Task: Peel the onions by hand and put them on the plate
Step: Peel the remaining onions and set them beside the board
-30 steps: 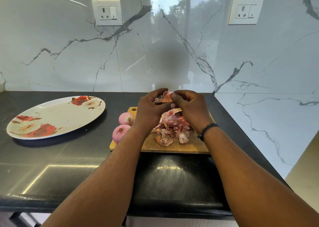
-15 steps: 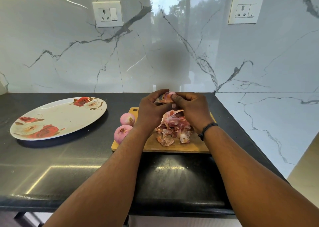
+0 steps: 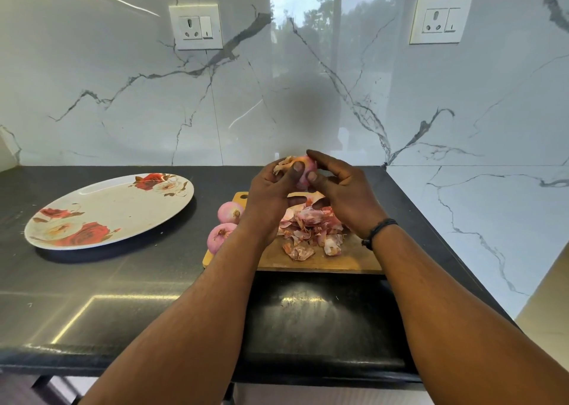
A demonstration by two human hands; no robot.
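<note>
Both hands' fingers, left hand (image 3: 271, 189) and right hand (image 3: 345, 195), gripped half-peeled onion (image 3: 303, 170); two peeled onions (image 3: 229, 212) waited on board (image 3: 338, 261); plate (image 3: 101, 216) bare.

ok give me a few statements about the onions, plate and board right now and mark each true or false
1. Both hands hold one onion above the cutting board. True: the left hand and the right hand grip it together.
2. Peeled onions already lie on the plate. False: the flowered plate holds no onions.
3. Two onions sit at the board's left edge. True.
4. The heap of onion skins lies on the plate. False: it lies on the board, below the hands.
5. The right wrist wears a dark band. True.
6. The board stands left of the plate. False: it lies to the plate's right.
</note>
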